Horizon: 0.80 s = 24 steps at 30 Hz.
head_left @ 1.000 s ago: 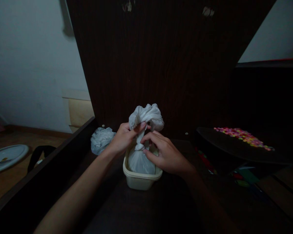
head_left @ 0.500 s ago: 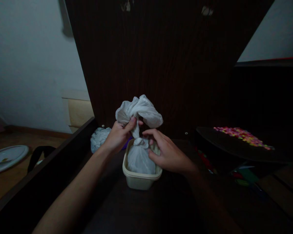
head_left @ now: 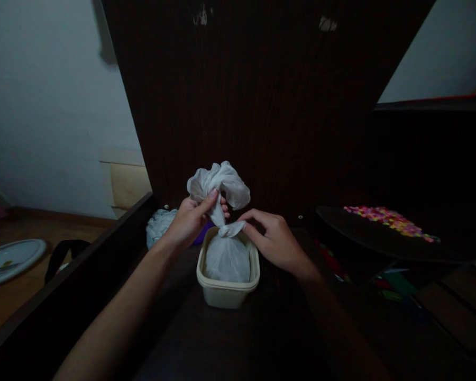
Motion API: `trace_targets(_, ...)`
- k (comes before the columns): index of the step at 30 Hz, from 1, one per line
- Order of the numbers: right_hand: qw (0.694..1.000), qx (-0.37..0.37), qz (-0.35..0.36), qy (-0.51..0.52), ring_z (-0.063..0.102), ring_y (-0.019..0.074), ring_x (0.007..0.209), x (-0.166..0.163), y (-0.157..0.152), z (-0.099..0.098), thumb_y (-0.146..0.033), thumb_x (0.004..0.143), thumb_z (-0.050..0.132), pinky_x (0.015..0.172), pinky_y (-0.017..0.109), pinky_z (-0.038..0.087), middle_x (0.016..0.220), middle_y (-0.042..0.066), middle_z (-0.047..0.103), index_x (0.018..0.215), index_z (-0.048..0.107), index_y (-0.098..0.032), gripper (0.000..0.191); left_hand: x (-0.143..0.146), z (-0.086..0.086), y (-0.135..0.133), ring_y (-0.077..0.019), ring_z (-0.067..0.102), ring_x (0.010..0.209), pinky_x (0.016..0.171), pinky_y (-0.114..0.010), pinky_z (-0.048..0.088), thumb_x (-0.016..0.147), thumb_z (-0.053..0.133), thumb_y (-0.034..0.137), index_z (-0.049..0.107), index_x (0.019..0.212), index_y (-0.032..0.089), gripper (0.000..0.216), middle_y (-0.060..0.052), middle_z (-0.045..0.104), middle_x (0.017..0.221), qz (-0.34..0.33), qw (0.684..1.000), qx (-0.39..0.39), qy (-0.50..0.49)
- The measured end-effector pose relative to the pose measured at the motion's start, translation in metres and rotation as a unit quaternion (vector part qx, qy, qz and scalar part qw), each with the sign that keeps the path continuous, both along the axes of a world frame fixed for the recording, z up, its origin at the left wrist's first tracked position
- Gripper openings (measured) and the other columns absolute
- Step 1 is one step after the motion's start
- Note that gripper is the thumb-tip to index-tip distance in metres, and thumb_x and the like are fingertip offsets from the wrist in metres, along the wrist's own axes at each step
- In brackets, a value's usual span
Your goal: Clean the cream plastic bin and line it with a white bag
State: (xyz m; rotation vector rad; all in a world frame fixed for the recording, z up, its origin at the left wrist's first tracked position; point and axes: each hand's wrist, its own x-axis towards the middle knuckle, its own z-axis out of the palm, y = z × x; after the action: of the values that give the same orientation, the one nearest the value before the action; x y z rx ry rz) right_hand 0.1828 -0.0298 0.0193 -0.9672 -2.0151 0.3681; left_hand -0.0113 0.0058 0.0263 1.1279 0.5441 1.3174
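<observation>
A white plastic bag (head_left: pixel 227 257) sits inside a cream plastic tub (head_left: pixel 226 294) on a dark wooden surface. The bag's neck is knotted and its loose top (head_left: pixel 218 182) bunches up above the knot. My left hand (head_left: pixel 190 221) is closed around the bag's neck, just under the bunched top. With thumb and fingers, my right hand (head_left: pixel 275 241) pinches a short tail of the bag at the knot, pulling it to the right.
A second crumpled white bag (head_left: pixel 161 226) lies behind the tub at the left, with something purple beside it. A dark tray (head_left: pixel 365 241) with coloured beads (head_left: pixel 388 219) stands at the right. A tall dark wooden panel rises behind. A white plate (head_left: pixel 10 259) lies on the floor, far left.
The bunched top of the bag has shifted left and down a little in my left hand. My right hand has moved from the knot to the right, drawing out a tail.
</observation>
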Motion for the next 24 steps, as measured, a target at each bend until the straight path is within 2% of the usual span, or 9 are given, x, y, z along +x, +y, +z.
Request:
trace_targets(4, 0.995, -0.014, -0.003, 0.1, 0.069, 0.0183, 0.086, 0.003, -0.001, 0.0, -0.02, 0.091, 0.063, 0.077, 0.031, 0.052, 0.091, 0.004, 0.075, 0.091, 0.071, -0.019, 0.008, 0.001, -0.003, 0.001, -0.0148, 0.068, 0.063, 0.065, -0.027, 0.056, 0.066, 0.089, 0.045, 0.072, 0.08, 0.011, 0.04, -0.004, 0.072, 0.07, 0.037, 0.999, -0.013, 0.02)
trace_targets(8, 0.974, -0.083, 0.079, 0.194, 0.071, 0.0189, 0.092, 0.004, -0.003, 0.001, -0.024, 0.086, 0.07, 0.083, 0.034, 0.056, 0.097, 0.005, 0.074, 0.097, 0.07, -0.019, 0.012, 0.002, -0.008, 0.002, -0.0153, 0.066, 0.064, 0.065, -0.027, 0.054, 0.066, 0.089, 0.047, 0.071, 0.078, 0.012, 0.042, -0.002, 0.071, 0.069, 0.076, 0.995, 0.013, 0.059)
trace_targets(12, 0.952, -0.122, 0.144, 0.239, 0.07, 0.0192, 0.102, 0.004, -0.005, 0.0, -0.023, 0.082, 0.074, 0.092, 0.036, 0.056, 0.106, 0.006, 0.074, 0.099, 0.068, -0.02, 0.018, 0.003, -0.01, 0.0, -0.0139, 0.061, 0.063, 0.064, -0.026, 0.05, 0.064, 0.087, 0.054, 0.07, 0.077, 0.012, 0.047, -0.001, 0.07, 0.069, 0.11, 0.986, 0.043, 0.117)
trace_targets(16, 0.97, -0.074, 0.089, 0.213, 0.067, 0.0204, 0.109, 0.009, -0.003, -0.005, -0.02, 0.081, 0.073, 0.094, 0.037, 0.052, 0.112, 0.008, 0.072, 0.097, 0.069, -0.019, 0.017, 0.002, -0.009, -0.002, -0.0149, 0.062, 0.069, 0.069, -0.026, 0.049, 0.066, 0.085, 0.055, 0.073, 0.083, 0.013, 0.048, -0.002, 0.072, 0.077, 0.125, 0.975, 0.067, 0.174)
trace_targets(19, 0.98, -0.07, 0.041, 0.183, 0.067, 0.0196, 0.101, 0.012, 0.0, -0.007, -0.023, 0.082, 0.071, 0.086, 0.035, 0.052, 0.108, 0.008, 0.072, 0.097, 0.071, -0.018, 0.017, 0.003, -0.006, -0.003, -0.0155, 0.061, 0.071, 0.067, -0.026, 0.049, 0.067, 0.085, 0.053, 0.073, 0.086, 0.013, 0.047, -0.003, 0.071, 0.079, 0.132, 0.969, 0.081, 0.191)
trace_targets(22, 0.981, -0.132, 0.033, 0.138, 0.062, 0.0143, 0.072, 0.009, 0.002, -0.004, -0.031, 0.082, 0.071, 0.064, 0.028, 0.047, 0.086, 0.002, 0.07, 0.104, 0.072, -0.017, 0.027, 0.005, 0.0, -0.005, -0.0152, 0.06, 0.07, 0.065, -0.026, 0.048, 0.068, 0.085, 0.05, 0.072, 0.085, 0.013, 0.043, -0.003, 0.07, 0.078, 0.134, 0.966, 0.093, 0.202)
trace_targets(24, 0.978, -0.167, 0.049, 0.112, 0.054, 0.0118, 0.061, 0.003, 0.004, -0.001, -0.037, 0.081, 0.072, 0.057, 0.025, 0.041, 0.073, -0.001, 0.063, 0.104, 0.072, -0.015, 0.032, 0.009, 0.005, -0.007, -0.0149, 0.058, 0.07, 0.065, -0.025, 0.047, 0.067, 0.085, 0.048, 0.073, 0.084, 0.013, 0.041, -0.003, 0.07, 0.078, 0.138, 0.962, 0.112, 0.206)
